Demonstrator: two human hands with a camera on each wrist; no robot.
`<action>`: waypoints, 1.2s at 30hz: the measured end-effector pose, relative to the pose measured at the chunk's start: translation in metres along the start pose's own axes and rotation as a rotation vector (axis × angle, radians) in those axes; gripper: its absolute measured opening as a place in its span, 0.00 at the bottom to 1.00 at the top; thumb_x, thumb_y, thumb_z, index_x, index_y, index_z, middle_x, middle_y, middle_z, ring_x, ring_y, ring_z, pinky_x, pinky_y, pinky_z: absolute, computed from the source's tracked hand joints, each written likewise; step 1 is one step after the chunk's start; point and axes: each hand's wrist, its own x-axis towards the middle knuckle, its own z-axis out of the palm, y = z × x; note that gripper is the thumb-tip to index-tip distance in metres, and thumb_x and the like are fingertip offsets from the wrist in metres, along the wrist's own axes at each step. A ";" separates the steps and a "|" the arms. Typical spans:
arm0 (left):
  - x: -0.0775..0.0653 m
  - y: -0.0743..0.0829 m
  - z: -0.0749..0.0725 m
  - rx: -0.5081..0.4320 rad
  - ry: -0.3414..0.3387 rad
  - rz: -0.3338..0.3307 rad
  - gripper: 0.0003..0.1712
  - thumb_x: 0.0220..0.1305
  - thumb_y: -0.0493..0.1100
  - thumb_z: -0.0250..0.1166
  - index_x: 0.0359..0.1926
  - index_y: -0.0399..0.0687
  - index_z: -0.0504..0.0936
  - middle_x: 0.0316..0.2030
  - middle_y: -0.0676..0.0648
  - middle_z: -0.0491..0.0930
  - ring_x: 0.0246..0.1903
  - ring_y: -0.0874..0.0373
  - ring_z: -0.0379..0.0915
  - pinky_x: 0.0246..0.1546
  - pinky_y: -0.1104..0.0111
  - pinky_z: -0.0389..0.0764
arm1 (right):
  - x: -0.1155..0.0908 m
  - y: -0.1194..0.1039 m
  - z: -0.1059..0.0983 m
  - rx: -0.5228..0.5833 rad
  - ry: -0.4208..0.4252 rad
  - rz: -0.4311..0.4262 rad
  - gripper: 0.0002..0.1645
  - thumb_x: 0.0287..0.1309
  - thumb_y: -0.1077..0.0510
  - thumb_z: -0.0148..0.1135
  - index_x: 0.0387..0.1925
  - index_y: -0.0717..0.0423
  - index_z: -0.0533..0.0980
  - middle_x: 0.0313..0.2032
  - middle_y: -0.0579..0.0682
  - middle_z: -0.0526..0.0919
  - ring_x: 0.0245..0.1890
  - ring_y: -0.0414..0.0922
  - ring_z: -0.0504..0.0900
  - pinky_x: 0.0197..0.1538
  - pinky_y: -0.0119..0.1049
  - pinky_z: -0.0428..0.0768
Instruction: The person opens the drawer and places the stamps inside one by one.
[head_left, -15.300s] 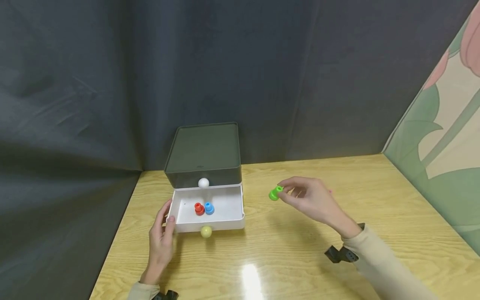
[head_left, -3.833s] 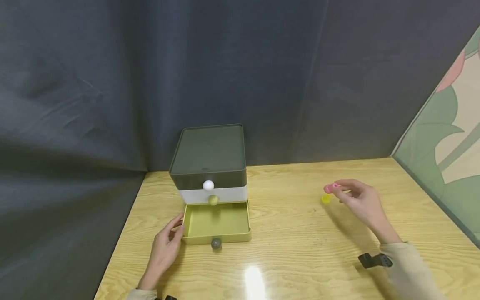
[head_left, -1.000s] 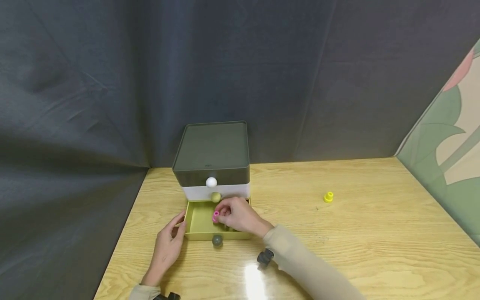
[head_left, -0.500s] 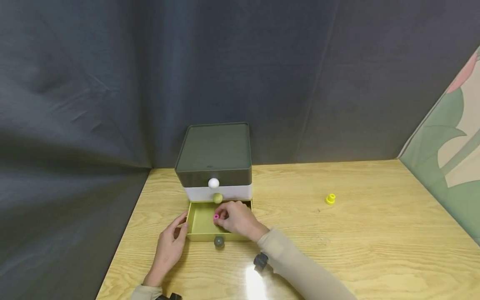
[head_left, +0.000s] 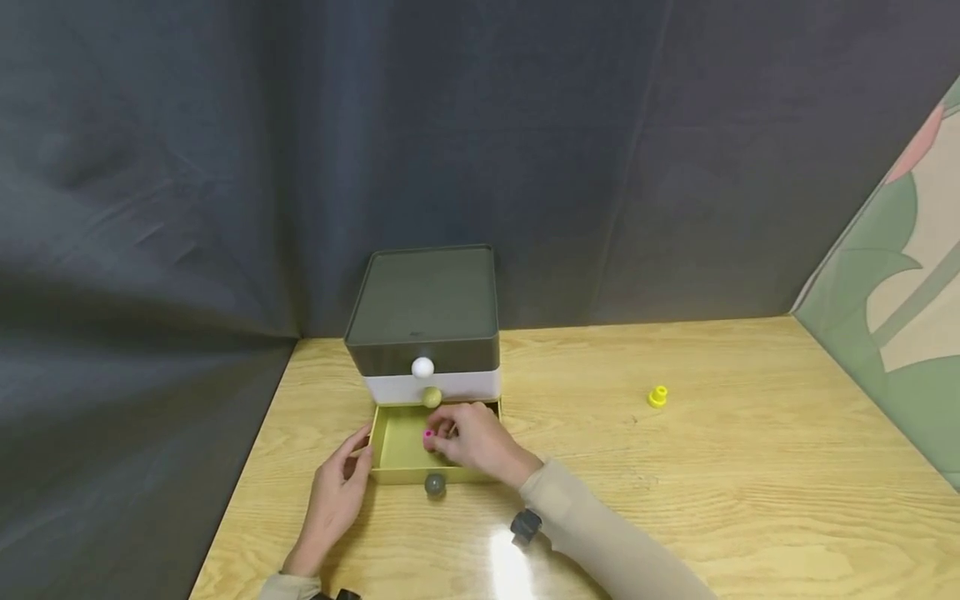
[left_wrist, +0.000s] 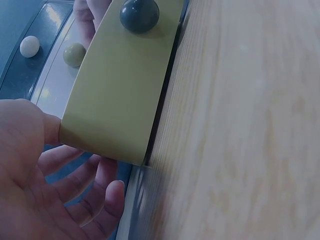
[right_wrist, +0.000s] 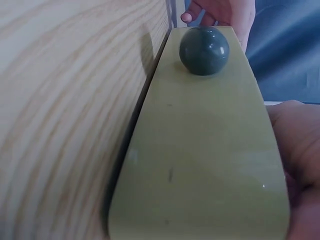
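The bottom olive-yellow drawer (head_left: 401, 437) is pulled out from the small cabinet (head_left: 423, 296). My left hand (head_left: 337, 496) holds its left side, with the thumb at the corner and the other fingers along the outer wall. Inside the drawer, my right hand (head_left: 472, 437) pinches a small pink stepped peg (head_left: 428, 440) between thumb and fingertips. The right hand covers the peg's lower part and the drawer's right half, so whether the peg touches the floor is hard to tell. In the left wrist view the thumb meets the drawer front (left_wrist: 112, 90).
A yellow stepped peg (head_left: 657, 397) stands on the wooden table (head_left: 750, 467) to the right. The white drawer (head_left: 465, 385) above is pushed in. Dark grey curtain (head_left: 562, 167) hangs right behind the cabinet. A grey round knob (head_left: 435, 485) juts from the drawer front.
The white drawer, earlier out with red and blue pegs, is pushed in; the olive-yellow one is out. My right hand has carried the pink peg from the table's right into it.
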 end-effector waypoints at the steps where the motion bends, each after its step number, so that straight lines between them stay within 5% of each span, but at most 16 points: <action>1: 0.000 -0.001 0.000 -0.002 -0.003 -0.003 0.25 0.84 0.45 0.55 0.75 0.47 0.75 0.65 0.39 0.83 0.53 0.48 0.86 0.46 0.71 0.81 | -0.002 0.000 -0.001 0.008 0.005 -0.015 0.10 0.65 0.57 0.75 0.46 0.56 0.89 0.31 0.43 0.90 0.28 0.31 0.82 0.38 0.27 0.81; 9: 0.000 -0.001 -0.001 -0.005 0.002 -0.014 0.25 0.84 0.45 0.55 0.76 0.48 0.75 0.65 0.39 0.82 0.53 0.48 0.85 0.47 0.72 0.81 | -0.021 0.001 -0.020 0.081 0.093 -0.055 0.11 0.66 0.61 0.71 0.48 0.62 0.88 0.34 0.47 0.90 0.31 0.36 0.84 0.38 0.28 0.83; 18: 0.002 0.002 0.001 -0.015 -0.003 -0.025 0.25 0.84 0.45 0.55 0.76 0.48 0.75 0.65 0.39 0.82 0.52 0.50 0.85 0.45 0.72 0.80 | -0.041 0.014 -0.047 0.039 0.168 -0.082 0.10 0.66 0.61 0.72 0.46 0.60 0.88 0.36 0.48 0.92 0.32 0.36 0.85 0.38 0.28 0.84; 36: 0.001 0.005 0.001 -0.012 -0.008 -0.032 0.25 0.84 0.44 0.55 0.76 0.48 0.74 0.65 0.38 0.82 0.52 0.49 0.84 0.46 0.72 0.80 | -0.084 0.058 -0.106 -0.073 0.371 0.116 0.10 0.67 0.58 0.71 0.47 0.56 0.89 0.38 0.49 0.92 0.33 0.39 0.86 0.39 0.34 0.84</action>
